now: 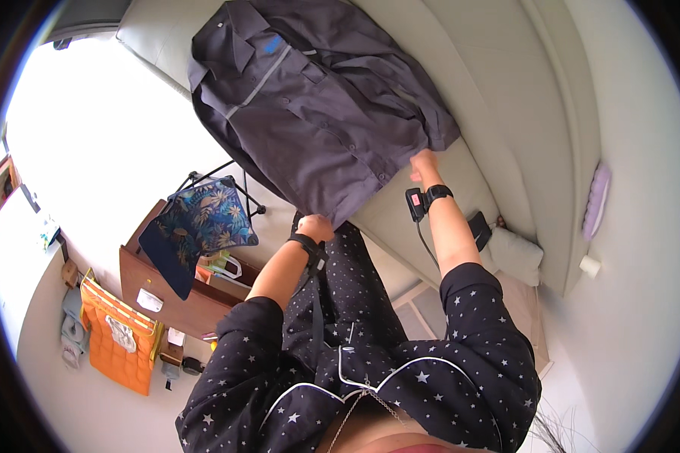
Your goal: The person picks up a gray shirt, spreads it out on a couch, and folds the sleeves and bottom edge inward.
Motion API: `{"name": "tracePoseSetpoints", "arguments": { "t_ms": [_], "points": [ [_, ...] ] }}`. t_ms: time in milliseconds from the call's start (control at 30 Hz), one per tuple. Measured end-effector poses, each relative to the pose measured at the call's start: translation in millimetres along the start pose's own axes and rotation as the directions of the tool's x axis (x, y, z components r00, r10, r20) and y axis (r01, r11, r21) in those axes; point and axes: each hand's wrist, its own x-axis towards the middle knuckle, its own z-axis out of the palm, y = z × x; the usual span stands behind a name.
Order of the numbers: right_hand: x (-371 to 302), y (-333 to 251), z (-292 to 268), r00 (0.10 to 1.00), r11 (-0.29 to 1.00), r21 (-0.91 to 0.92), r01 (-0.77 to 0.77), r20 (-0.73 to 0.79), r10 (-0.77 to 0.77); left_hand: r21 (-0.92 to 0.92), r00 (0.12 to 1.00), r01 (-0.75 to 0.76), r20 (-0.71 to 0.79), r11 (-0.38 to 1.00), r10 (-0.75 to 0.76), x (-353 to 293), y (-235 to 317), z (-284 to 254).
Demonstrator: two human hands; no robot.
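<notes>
A dark grey work jacket (310,128) with buttons, a pale stripe and a blue mark on the chest lies spread over a light sofa, its collar toward the far end. My left hand (316,226) is closed on the near left part of its hem. At the right end of the hem, my right hand (424,164) grips the cloth too. Between the two hands the lower edge runs fairly straight. Both wrists carry black straps with small devices, and a cable hangs from the right one.
The light sofa (461,83) backs the jacket. A folding chair (208,219) with leaf-patterned cloth stands left, by a brown cabinet (181,294). An orange padded item (117,343) is at lower left. A grey cushion (514,255) lies right; a purple roll-shaped object (597,201) is farther right.
</notes>
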Motion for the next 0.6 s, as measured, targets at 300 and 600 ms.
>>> {"name": "tracePoseSetpoints", "arguments": {
  "t_ms": [300,600],
  "points": [
    [-65,-54,-33,0.981,0.974,0.118,0.195,-0.047,-0.191,-0.590,0.418,-0.177,-0.770,0.788,-0.482,-39,-112,-175],
    [-95,-196,-7,0.796,0.794,0.127,0.595,-0.229,-0.560,-0.591,0.026,-0.107,-0.805,0.799,-0.592,-72,-193,-294]
  ]
}}
